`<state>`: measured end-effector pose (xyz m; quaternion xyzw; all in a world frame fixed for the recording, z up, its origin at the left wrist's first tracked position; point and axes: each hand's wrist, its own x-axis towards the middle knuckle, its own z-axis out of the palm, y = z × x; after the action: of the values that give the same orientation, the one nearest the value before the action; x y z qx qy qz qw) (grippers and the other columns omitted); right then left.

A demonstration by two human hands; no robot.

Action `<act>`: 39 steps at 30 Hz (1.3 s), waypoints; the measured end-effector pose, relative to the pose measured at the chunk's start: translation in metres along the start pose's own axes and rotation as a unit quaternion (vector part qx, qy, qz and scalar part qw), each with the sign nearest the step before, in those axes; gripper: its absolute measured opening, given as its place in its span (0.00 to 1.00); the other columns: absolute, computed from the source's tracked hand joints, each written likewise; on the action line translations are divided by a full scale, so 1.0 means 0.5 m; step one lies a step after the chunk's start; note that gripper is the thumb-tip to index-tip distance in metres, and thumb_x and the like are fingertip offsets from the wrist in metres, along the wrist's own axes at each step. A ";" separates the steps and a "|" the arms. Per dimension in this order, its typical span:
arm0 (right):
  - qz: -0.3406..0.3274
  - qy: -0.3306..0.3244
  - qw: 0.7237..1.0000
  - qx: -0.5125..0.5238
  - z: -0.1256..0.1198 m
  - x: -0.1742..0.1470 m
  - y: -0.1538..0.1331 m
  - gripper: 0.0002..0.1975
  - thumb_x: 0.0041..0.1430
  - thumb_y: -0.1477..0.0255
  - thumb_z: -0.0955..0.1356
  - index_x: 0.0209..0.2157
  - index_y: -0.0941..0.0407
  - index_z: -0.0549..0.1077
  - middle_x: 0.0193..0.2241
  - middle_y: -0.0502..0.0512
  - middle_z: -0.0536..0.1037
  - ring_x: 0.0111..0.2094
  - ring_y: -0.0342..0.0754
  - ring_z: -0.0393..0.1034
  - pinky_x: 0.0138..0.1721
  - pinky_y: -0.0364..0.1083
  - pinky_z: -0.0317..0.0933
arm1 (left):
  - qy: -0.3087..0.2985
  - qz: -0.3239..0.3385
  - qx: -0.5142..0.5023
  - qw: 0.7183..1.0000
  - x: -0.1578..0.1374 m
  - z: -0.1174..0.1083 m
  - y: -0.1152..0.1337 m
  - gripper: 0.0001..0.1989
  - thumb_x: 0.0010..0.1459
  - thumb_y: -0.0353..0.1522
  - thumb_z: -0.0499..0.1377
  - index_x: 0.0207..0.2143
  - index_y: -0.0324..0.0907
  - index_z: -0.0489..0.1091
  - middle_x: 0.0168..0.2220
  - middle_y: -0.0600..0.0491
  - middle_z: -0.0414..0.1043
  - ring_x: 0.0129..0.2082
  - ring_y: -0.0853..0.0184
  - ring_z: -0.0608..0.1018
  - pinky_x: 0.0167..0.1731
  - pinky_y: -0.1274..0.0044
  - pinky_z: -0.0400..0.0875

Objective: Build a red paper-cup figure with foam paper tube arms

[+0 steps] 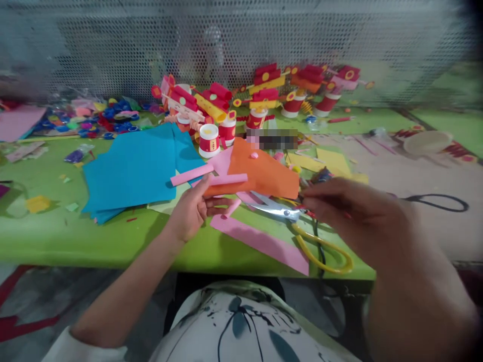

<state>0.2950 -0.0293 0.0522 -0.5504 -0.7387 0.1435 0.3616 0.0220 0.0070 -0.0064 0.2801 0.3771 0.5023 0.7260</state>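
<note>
My left hand [190,211] is closed at the thumb on a pink strip [230,179] of paper or thin foam, its lower fingers loosely stretched. Another short pink strip [184,176] shows at the thumb tip. Just behind lies an orange sheet [264,168]. My right hand [350,211], somewhat blurred, has its fingertips pinched together by the orange sheet's right end; what they hold is hidden. Between both hands, scissors [289,213] with yellow handles rest on the table, blades apart. A longer pink strip [260,241] lies in front of them.
Blue sheets [136,166] are stacked at left. Behind stand several red-and-white paper cups [209,141] with rolled paper decorations. Small colourful pieces [109,118] are heaped at the back left. Yellow sheets [332,160] and a black-handled tool [439,201] lie at right. A perforated metal panel [124,55] borders the green table.
</note>
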 end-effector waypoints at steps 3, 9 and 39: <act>-0.074 -0.119 0.989 -0.049 0.012 -0.029 0.005 0.09 0.68 0.65 0.67 0.37 0.51 0.79 0.33 0.53 0.83 0.33 0.48 0.79 0.34 0.46 0.71 | 0.009 0.014 0.014 1.000 -0.002 0.000 0.003 0.26 0.65 0.47 0.63 0.54 0.35 0.74 0.39 0.42 0.85 0.34 0.59 0.87 0.31 0.74 0.82; -0.095 -0.176 0.968 -0.152 0.080 -0.052 0.008 0.14 0.73 0.68 0.63 0.41 0.53 0.80 0.39 0.54 0.84 0.34 0.49 0.80 0.31 0.46 0.68 | 0.013 0.019 0.019 1.000 -0.003 -0.008 0.008 0.32 0.63 0.49 0.65 0.59 0.36 0.71 0.43 0.41 0.85 0.36 0.59 0.87 0.32 0.74 0.82; 0.072 -0.047 0.930 -0.357 -0.055 -0.078 0.089 0.17 0.71 0.62 0.61 0.44 0.50 0.81 0.40 0.61 0.84 0.36 0.61 0.78 0.30 0.52 0.61 | -0.001 0.009 0.012 1.000 -0.009 -0.008 0.005 0.14 0.64 0.38 0.64 0.46 0.36 0.76 0.44 0.42 0.85 0.36 0.59 0.87 0.32 0.75 0.83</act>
<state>0.3506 -0.0543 0.0297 -0.6876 -0.7157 -0.0778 0.0950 0.0162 0.0036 -0.0053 0.2924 0.3799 0.5040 0.7185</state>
